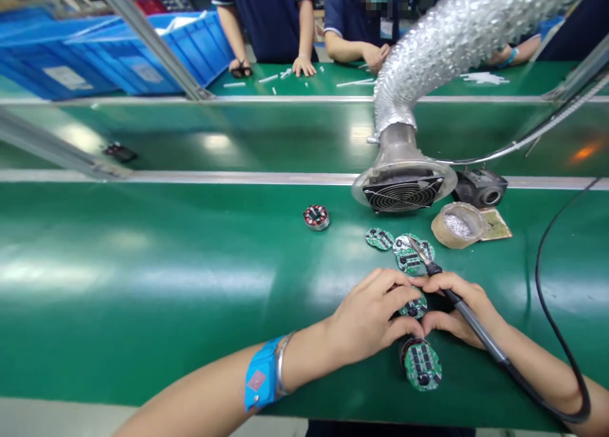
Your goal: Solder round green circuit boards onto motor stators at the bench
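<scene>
My left hand (375, 313) is closed, thumb and fingers around the edge of a round green circuit board (413, 305). On the other side, fingers of my right hand (464, 307) reach the same board. A soldering iron (469, 316) lies across that hand between thumb and fingers, its tip pointing up and left over more round boards (408, 259). Just below my fingertips, another round board (423, 366) leans on a dark part mostly hidden beneath it. What sits under the held board is hidden by my fingers.
Beyond my hands stand a fume fan (404, 195) on a silver duct (419, 63), a tub of shiny material (454, 226) and a dark holder (483, 188). A motor stator (316, 217) rests left of them. Opposite, people work near blue crates (190, 50). The iron's cord (540, 272) loops at right.
</scene>
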`<state>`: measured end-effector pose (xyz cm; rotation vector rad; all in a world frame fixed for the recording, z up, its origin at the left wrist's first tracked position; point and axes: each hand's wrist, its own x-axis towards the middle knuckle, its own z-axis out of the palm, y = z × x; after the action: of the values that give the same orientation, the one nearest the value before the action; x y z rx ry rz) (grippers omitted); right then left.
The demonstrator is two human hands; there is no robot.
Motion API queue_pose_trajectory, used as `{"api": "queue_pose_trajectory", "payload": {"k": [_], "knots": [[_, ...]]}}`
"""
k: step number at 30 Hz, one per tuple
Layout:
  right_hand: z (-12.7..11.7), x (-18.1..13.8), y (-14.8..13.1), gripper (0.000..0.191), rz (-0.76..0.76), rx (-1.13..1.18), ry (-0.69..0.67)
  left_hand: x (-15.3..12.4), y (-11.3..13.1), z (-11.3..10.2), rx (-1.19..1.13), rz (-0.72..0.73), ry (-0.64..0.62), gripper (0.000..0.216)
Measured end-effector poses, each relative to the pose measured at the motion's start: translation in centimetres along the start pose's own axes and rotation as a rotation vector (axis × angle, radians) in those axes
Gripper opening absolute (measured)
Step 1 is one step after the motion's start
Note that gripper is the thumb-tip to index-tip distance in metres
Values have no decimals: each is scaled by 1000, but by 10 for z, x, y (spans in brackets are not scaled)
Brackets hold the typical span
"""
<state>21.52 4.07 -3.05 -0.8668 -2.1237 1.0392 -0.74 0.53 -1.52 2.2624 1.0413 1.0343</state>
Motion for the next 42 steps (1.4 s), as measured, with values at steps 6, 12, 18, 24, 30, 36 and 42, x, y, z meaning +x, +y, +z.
{"api": "queue_pose_trajectory", "payload": {"k": [6,12,18,24,30,36,42], "knots": [[2,0,0,61,54,79,-88,0,3,-5,158,-21,-59,36],[13,6,-5,58,54,129,-85,0,4,-11,249,8,-91,41],[30,6,-6,52,100,98,-42,4,5,-15,243,-27,-132,35],[30,4,-7,51,61,95,-16,6,6,-18,238,-20,-135,34],[33,2,-6,49,-2,75,36,4,6,-15,250,-27,-121,33],[36,-5,-12,51,-92,-61,119,-3,4,-7,266,-2,-80,34],[39,-18,-11,47,-144,-290,100,-10,0,3,94,-102,31,62]]}}
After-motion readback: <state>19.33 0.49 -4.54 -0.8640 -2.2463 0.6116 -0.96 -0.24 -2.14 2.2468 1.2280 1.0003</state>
